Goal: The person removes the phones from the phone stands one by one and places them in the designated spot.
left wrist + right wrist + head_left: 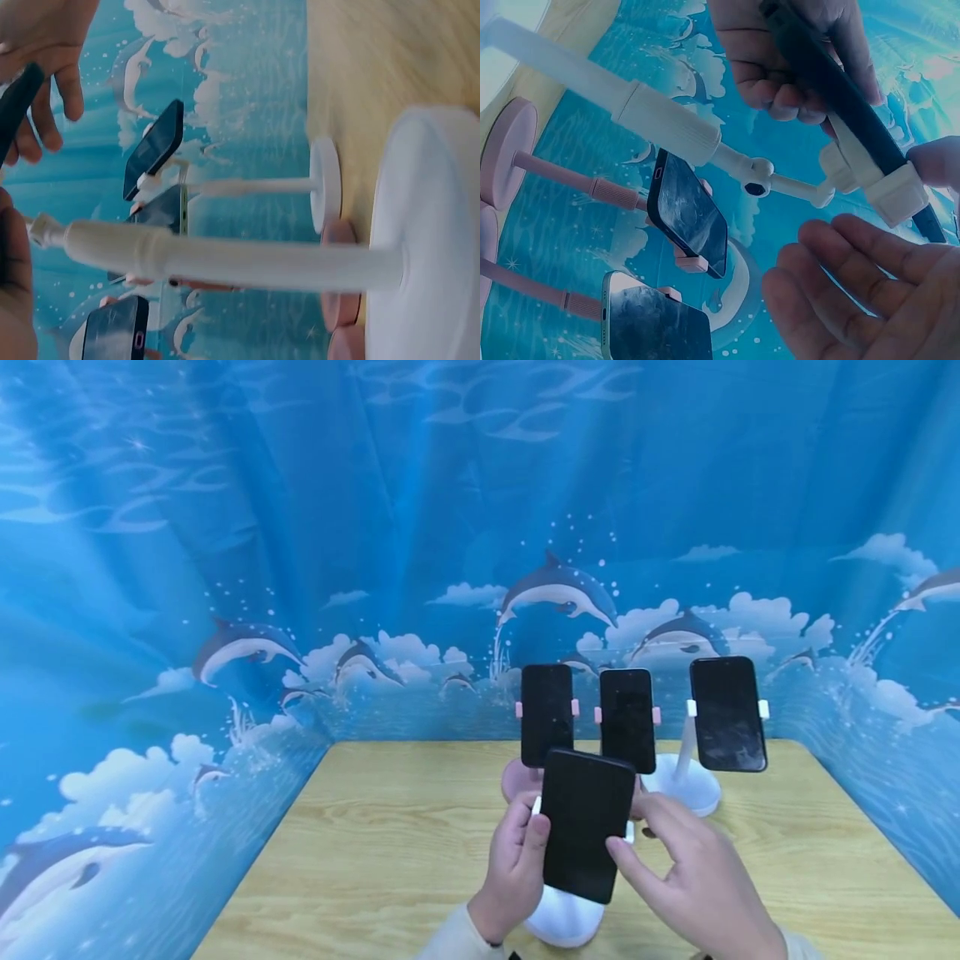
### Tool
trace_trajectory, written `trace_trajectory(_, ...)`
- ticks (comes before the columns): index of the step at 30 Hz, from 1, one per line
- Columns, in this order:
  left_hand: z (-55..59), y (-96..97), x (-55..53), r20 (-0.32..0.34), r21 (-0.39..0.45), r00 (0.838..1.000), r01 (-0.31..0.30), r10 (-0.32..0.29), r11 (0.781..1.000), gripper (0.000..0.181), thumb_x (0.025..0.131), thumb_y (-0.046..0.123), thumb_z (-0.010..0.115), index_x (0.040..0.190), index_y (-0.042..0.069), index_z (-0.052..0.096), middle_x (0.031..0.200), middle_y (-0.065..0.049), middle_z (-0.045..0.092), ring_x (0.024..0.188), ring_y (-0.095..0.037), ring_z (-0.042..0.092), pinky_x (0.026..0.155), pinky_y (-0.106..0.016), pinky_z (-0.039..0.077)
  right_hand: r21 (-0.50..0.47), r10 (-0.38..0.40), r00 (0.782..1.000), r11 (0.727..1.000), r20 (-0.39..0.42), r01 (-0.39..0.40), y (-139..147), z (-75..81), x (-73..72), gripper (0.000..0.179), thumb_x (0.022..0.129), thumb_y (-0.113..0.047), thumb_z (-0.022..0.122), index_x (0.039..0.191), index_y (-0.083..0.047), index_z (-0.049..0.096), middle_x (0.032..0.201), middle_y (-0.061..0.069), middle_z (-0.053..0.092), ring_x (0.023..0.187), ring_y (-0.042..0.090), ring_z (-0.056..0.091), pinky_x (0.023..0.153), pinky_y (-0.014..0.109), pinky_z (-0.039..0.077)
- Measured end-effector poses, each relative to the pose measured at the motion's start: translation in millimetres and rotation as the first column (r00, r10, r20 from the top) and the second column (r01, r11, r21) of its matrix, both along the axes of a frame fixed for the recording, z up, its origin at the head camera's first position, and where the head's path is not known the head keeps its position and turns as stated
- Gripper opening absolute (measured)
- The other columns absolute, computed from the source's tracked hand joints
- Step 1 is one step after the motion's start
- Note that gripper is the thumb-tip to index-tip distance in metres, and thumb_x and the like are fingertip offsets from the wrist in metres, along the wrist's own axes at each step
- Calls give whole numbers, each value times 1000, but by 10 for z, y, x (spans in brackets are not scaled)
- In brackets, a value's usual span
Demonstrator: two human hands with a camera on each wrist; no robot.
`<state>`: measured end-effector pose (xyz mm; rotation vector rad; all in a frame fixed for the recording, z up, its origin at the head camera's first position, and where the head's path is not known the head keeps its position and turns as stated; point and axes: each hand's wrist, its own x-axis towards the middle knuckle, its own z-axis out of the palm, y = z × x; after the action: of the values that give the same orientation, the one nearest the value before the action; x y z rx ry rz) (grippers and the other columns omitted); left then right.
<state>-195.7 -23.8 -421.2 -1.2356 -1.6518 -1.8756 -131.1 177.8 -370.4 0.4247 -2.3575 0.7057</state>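
A black phone (587,827) stands tilted in the holder of a white stand (270,259) at the front of the table. My left hand (513,864) grips the phone's left side, thumb on the front edge and fingers curled behind. At the right side is my right hand (697,868), its thumb at the phone's edge. In the right wrist view, the right hand's fingers (877,292) extend loosely below the white clamp (900,195), apart from it. The stand's round white base (566,922) rests on the table, partly hidden by phone and hand.
Behind are a left phone (546,710) and a middle phone (627,718) in pink clamps, and a right phone (727,714) on another white stand (682,785). A pink base (516,779) shows on the wooden table (375,827). A blue dolphin-print curtain (420,568) surrounds the table.
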Motion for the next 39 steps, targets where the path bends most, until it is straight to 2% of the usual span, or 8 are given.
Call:
trace_trajectory(5, 20, -115, -75, -25, -95, 997, 70, -73, 993, 33, 108, -8, 28, 134, -3, 49, 123, -23, 62, 110, -18, 64, 92, -39, 58, -16, 61, 998, 998, -25, -61, 6, -20, -11, 29, 88, -19, 83, 115, -18, 73, 99, -17, 68, 81, 1, 61, 66, 28, 57)
trace_trajectory(9, 49, -242, -182, -108, -230, 992, 38, -64, 972, 32, 107, -6, 35, 135, -1, 50, 123, -19, 65, 111, -20, 64, 98, -37, 55, -24, 97, 995, 995, -38, -98, 10, -36, -21, 34, 88, -14, 82, 119, -21, 72, 101, -17, 69, 83, 1, 64, 66, 25, 58)
trace_trajectory(13, 132, -375, -246, -132, -351, 991, -23, -25, 936, 32, 107, -3, 41, 134, 4, 57, 120, -12, 70, 103, -14, 65, 92, -33, 56, -22, 103, 994, 994, -24, -104, 10, -43, -30, 34, 89, -15, 81, 121, -23, 71, 103, -15, 71, 86, 3, 66, 67, 25, 58)
trace_trajectory(19, 348, -543, -192, -72, -446, 988, -156, 139, 881, 19, 107, 14, 54, 121, 18, 67, 111, 5, 70, 93, -10, 62, 82, -31, 57, -35, 98, 995, 995, 30, -97, 0, -36, -23, 22, 94, -22, 77, 115, -25, 72, 108, -13, 72, 89, 4, 66, 68, 26, 59)
trace_trajectory(22, 432, -595, -151, -26, -493, 983, -171, 183, 853, 15, 106, 23, 59, 117, 20, 69, 108, 9, 70, 94, -8, 64, 81, -31, 58, -51, 103, 992, 994, 72, -99, -12, -34, -16, 27, 97, -24, 75, 123, -24, 70, 115, -11, 73, 92, 5, 67, 69, 25, 59)
trace_trajectory(27, 488, -614, -102, 22, -563, 979, -154, 202, 812, 20, 105, 33, 62, 117, 19, 70, 108, 8, 72, 96, -6, 66, 82, -28, 59, -88, 93, 985, 993, 144, -81, -33, -35, -3, 32, 99, -26, 72, 129, -17, 66, 109, -11, 71, 88, 3, 65, 69, 25, 59)
trace_trajectory(34, 513, -562, -60, 116, -584, 966, -123, 232, 802, 25, 104, 42, 61, 119, 24, 69, 106, 9, 72, 93, -5, 68, 79, -29, 59, -132, 125, 980, 986, 152, -106, -52, -26, 14, 15, 100, -22, 71, 114, -23, 70, 98, -18, 69, 82, -1, 64, 65, 24, 58)
trace_trajectory(39, 523, -551, -40, 111, -587, 963, -137, 247, 798, 22, 104, 41, 61, 115, 23, 69, 100, 9, 72, 87, -5, 66, 75, -27, 58, -145, 131, 980, 983, 151, -109, -62, -8, 19, 11, 100, -21, 71, 111, -24, 72, 100, -17, 71, 82, 1, 65, 61, 23, 57)
